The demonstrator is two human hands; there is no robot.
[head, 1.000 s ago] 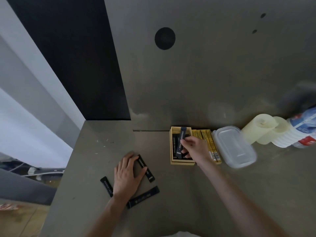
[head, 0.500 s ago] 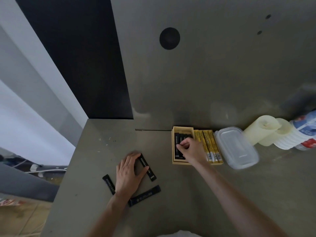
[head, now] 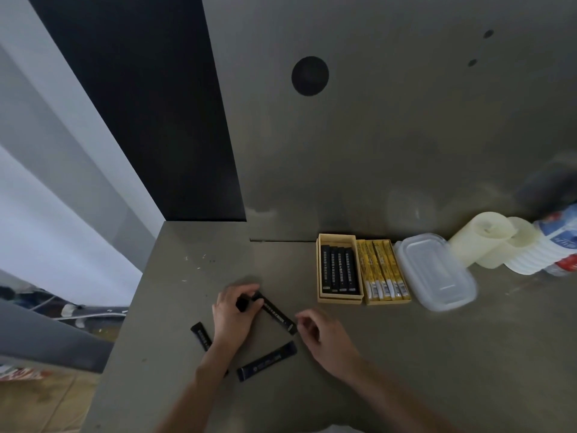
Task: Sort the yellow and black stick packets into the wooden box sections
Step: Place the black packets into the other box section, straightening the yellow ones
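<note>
- Right hand (head: 323, 337) has left the wooden box and come back near the body, and the left hand (head: 234, 312), flat a moment ago, now has its fingers curled.
- Left thumb and fingers pinch a short black packet end (head: 242, 304). I cannot tell whether it belongs to the packet just beside it.
- That long black stick packet (head: 276, 312) lies flat with its long axis diagonal, from far-left by the left thumb to near-right by the right fingertips.
- Right fingers are loosely curled at that near-right end; I cannot tell whether they grip it.
- A second loose black packet (head: 267, 365) lies between the wrists, pointing near-left to far-right.
- A third black packet (head: 201, 335) lies left of the left wrist, partly under the forearm and close to the table's left edge.
- The pale wooden two-section box (head: 340, 299) sits far-right against the back wall.
- Its left section holds sorted black packets (head: 338, 270) and its right holds yellow stick packets (head: 384, 271), all pointing away from the person.
- A clear plastic lidded tub (head: 437, 270) stands just beside the box's right side.
- A stretch of grey tabletop (head: 406, 354) lies between hands and box.
</note>
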